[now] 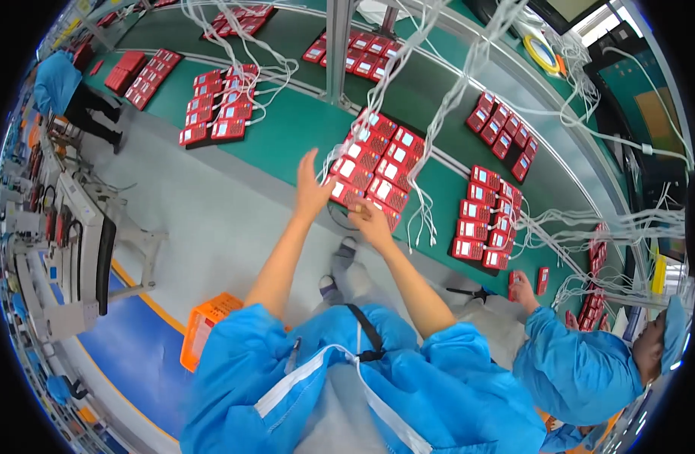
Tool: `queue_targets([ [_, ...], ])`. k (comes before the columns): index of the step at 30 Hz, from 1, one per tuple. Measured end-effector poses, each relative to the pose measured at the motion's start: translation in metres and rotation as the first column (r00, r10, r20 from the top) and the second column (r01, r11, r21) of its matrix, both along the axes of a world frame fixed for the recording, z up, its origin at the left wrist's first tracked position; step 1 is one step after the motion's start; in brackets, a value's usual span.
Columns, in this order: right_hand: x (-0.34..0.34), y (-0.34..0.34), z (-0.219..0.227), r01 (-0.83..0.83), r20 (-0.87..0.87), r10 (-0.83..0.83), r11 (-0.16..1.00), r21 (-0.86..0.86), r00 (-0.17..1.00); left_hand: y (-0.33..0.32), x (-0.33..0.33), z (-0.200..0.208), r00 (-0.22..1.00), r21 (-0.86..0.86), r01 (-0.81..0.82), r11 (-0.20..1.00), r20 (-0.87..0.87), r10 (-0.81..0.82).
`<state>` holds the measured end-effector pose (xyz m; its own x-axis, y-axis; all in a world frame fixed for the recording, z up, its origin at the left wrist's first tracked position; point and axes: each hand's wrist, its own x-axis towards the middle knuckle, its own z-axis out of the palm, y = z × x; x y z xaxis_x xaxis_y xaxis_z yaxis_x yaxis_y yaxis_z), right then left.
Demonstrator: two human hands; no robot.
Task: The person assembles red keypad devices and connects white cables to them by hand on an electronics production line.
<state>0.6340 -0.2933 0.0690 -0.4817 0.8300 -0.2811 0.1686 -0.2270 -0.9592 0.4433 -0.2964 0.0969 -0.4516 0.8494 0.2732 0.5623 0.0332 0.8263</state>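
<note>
A block of red handheld devices with small pale screens and keypads (389,170) lies at the table's near edge in front of me. My left hand (313,189) is at the block's left side, fingers stretched upward and thumb apart, beside white cables (328,165) that run down to the devices. My right hand (370,222) is at the block's near edge, its fingers bent together against the front devices. Whatever may be between those fingertips is too small to make out. More white cables (421,216) hang with loose ends just right of the block.
More red devices stand in groups on the green table (279,121), such as a left group (230,102) and a cabled right group (487,216). A metal post (337,53) rises behind. A co-worker (582,363) reaches in at right. An orange crate (211,321) stands on the floor.
</note>
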Motion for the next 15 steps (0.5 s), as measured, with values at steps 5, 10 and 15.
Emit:
queue_targets([
  [5,-0.062,0.091,-0.010,0.168,-0.096,-0.163,0.985,0.045,0.982,0.114,-0.027,-0.017,0.861,-0.049,0.479,0.876,-0.166,-0.481],
  [10,-0.093,0.089,-0.031,-0.149,0.031,0.147,0.987,0.055,0.989,0.128,-0.006,0.005,0.843,-0.161,0.444,0.882,0.409,-0.350],
  [15,-0.110,0.000,-0.013,-0.230,-0.047,0.229,0.973,-0.004,0.972,0.156,-0.034,0.106,0.317,0.025,0.478,0.878,0.927,-0.199],
])
